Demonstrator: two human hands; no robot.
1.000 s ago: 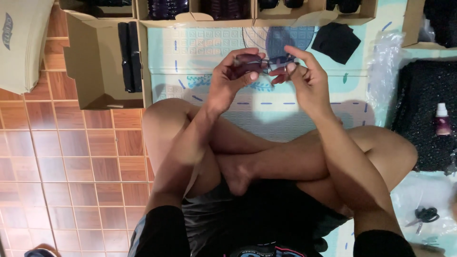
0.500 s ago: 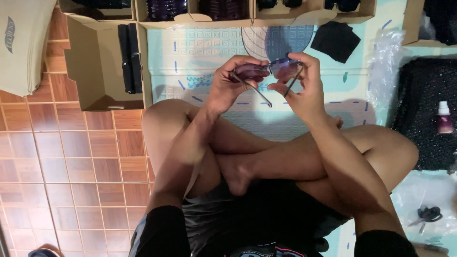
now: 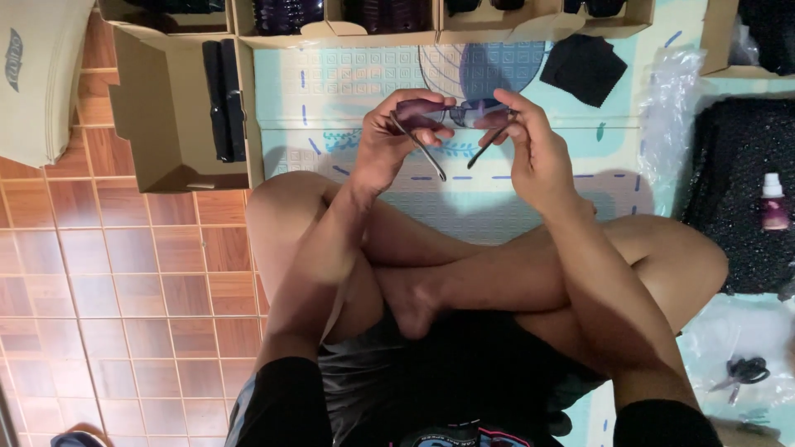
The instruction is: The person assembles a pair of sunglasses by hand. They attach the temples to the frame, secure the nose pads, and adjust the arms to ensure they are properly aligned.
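A: What are the hands doing?

B: Both hold a pair of glasses [image 3: 451,114] with dark purple lenses, up over the patterned mat [image 3: 348,83] and just beyond the crossed legs. The left hand [image 3: 389,145] grips the left end of the frame, fingers curled round the lens edge. The right hand [image 3: 534,149] pinches the right end, thumb under and fingers on top.

A: Are the temples folded?

B: No. Both temples are swung open and slant down towards the knees, one from each hand.

A: So neither hand is slack?

B: Right, both are closed on the glasses; no finger hangs loose that I can see.

A: What lies around them?

B: Far across the mat runs a row of cardboard trays [image 3: 331,21] with dark things inside; I cannot tell what each holds. On the left stands an open box [image 3: 157,116] with black cases [image 3: 224,99] upright in it. A black cloth [image 3: 584,66] lies on the mat, far and to the right of the hands.

A: And further right?

B: A clear plastic bag [image 3: 671,99], then a dark speckled mat [image 3: 737,190] with a small bottle [image 3: 773,203] standing on it. Near the right edge, black scissors [image 3: 743,372] lie on plastic. To the left of the legs, the floor is brown tile [image 3: 124,281].
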